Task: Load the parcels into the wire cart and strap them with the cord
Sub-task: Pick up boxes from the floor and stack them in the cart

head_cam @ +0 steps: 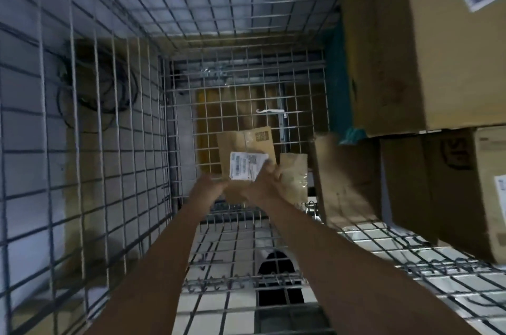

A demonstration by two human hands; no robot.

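Both forearms reach deep into the grey wire-mesh cart (115,143); my hands, left (212,187) and right (264,180), grip a flat brown cardboard parcel with a white label (246,154) low inside. I'd lay it flat beside the tall brown boxes (347,176).

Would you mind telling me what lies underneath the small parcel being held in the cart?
Beneath the small parcel the cart's wire floor shows, with a second parcel beside it. The spot directly under it is covered.

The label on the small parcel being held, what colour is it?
White label with dark print, head view.
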